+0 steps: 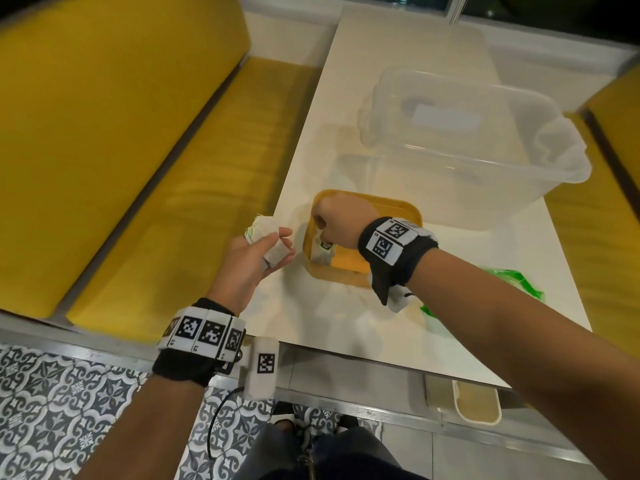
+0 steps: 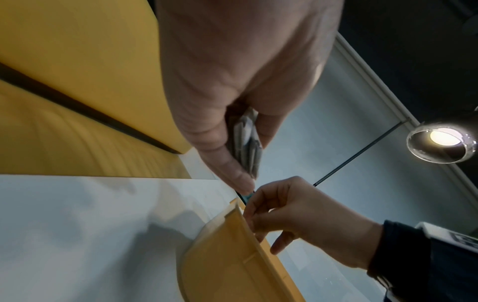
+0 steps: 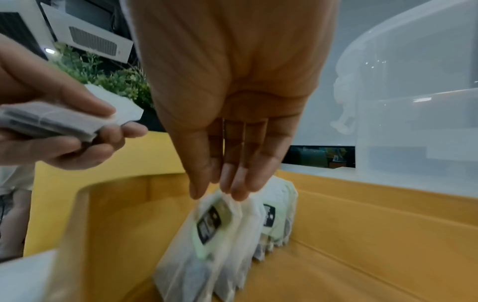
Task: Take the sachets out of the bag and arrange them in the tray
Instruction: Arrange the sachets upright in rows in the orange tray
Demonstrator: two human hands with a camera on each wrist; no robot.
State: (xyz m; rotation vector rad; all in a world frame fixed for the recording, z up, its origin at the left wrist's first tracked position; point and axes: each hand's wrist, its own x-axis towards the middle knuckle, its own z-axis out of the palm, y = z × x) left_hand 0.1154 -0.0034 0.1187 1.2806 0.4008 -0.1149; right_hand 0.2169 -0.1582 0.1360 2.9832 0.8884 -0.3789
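Sachets (image 3: 227, 235) stand on edge in a row inside the yellow tray (image 1: 408, 211), at its 9 o'clock side. Right hand (image 1: 337, 221) is above them; its fingertips (image 3: 234, 191) pinch the top edge of the nearest sachet (image 3: 199, 241), grip closed on it. Left hand (image 1: 247, 259), at 9 o'clock from the tray and just off the tabletop (image 1: 398, 64) edge, holds a stack of sachets (image 1: 272, 242) between thumb and fingers, grip closed around the stack. Green bag (image 1: 509, 282) lies on the tabletop at 4 o'clock from the tray, partly under the right forearm. Clear plastic bin (image 1: 485, 143) stands at 1 o'clock. Yellow bench (image 1: 121, 133) runs along 9 o'clock.
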